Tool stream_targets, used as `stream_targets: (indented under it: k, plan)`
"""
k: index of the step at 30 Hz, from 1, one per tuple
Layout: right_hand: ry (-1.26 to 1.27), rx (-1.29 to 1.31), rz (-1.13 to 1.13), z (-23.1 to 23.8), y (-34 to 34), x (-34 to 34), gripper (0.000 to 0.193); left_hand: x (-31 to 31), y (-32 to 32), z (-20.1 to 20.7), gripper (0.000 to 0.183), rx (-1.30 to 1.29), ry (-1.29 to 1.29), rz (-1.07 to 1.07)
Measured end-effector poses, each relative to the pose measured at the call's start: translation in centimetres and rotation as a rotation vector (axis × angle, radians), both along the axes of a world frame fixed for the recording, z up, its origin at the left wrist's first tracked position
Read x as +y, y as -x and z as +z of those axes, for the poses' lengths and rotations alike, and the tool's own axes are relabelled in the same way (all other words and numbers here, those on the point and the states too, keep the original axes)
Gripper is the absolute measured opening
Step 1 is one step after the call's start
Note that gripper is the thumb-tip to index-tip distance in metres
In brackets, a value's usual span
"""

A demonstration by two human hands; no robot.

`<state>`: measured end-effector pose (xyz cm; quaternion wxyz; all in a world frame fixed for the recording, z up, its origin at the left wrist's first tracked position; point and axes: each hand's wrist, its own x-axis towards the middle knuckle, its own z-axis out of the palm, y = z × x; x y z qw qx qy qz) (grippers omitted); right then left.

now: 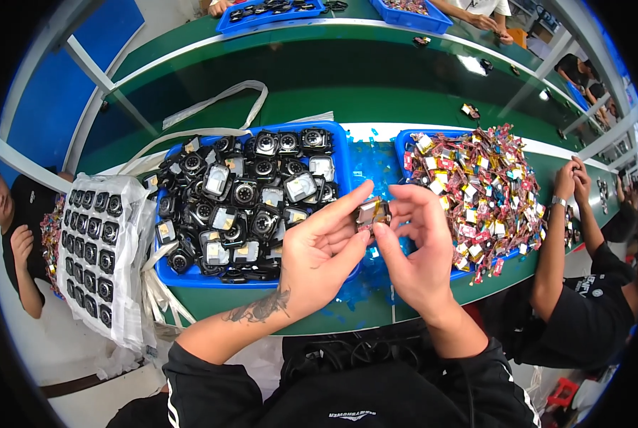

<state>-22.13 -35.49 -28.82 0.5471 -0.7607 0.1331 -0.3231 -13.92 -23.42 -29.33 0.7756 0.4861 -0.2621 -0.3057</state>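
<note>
Between my two hands, in front of my chest, is a small smartwatch case point(372, 212) with a dark rim and a greyish, partly see-through face. My left hand point(322, 250) pinches it from the left, thumb and fingers closed about its edge. My right hand point(422, 246) grips the other side, its thumb on the near edge and its fingers curled behind. A blue bin point(344, 153) left of my hands is heaped with black smartwatch cases point(244, 192). Right of them, another blue bin point(404, 153) overflows with small circuit parts with red, white and yellow pieces point(476, 192).
Blue film scraps point(365, 160) litter the green bench between the bins. At the left, a white tray point(130, 214) holds rows of watch cases beside white strapping point(169, 285). Co-workers sit left, right and across; one person's raised hands point(572, 178) are close on the right.
</note>
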Motion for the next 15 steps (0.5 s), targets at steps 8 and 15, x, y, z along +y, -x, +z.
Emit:
stream_targets:
  k: [8,15]
  plan:
    - [0.396,0.206,0.235,5.0,-7.0,-5.3,0.032,1.8,-3.8,4.1,0.042,-1.149,-0.65,0.346]
    - [0.63,0.826,-0.039,-2.5,-19.0,-18.3,0.047,5.9,-6.5,3.2,0.042,-1.602,-1.061,0.206]
